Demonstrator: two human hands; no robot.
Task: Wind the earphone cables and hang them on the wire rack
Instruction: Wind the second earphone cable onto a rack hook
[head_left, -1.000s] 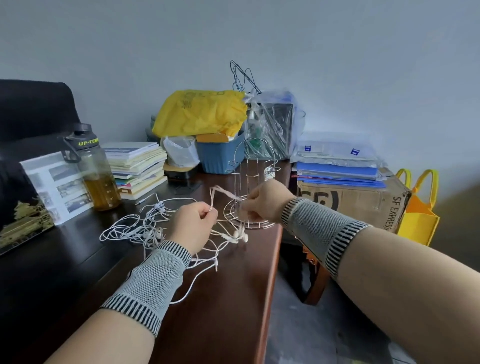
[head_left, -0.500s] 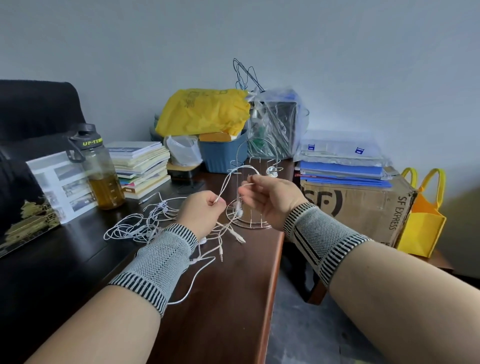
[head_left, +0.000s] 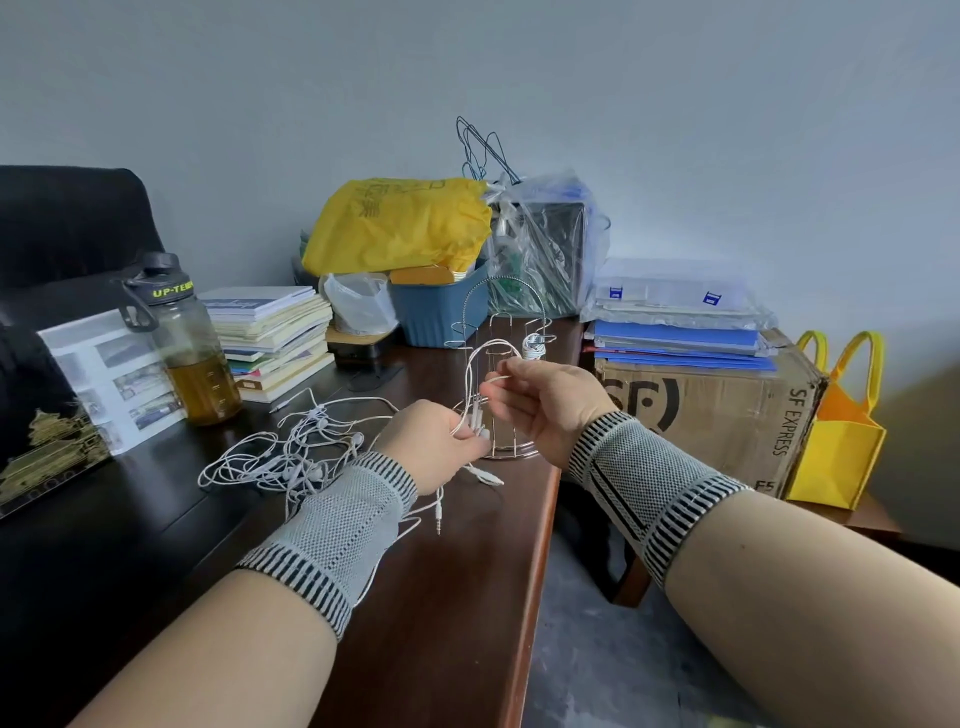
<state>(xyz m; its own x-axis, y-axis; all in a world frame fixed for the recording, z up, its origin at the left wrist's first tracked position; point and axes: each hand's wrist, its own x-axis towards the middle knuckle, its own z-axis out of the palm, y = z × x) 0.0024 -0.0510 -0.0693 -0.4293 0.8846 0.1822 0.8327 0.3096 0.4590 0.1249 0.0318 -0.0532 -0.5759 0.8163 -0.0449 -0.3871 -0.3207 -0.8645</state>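
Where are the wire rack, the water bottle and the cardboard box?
wire rack (head_left: 506, 283), head view, top of its arch.
water bottle (head_left: 200, 364), head view, its clear body.
cardboard box (head_left: 727, 415), head view, its front face.

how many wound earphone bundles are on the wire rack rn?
1: a small white wound earphone bundle hangs on the right side of the silver wire rack. Another white cable is looped between the left hand and right hand; the rest lie tangled on the dark wooden desk.
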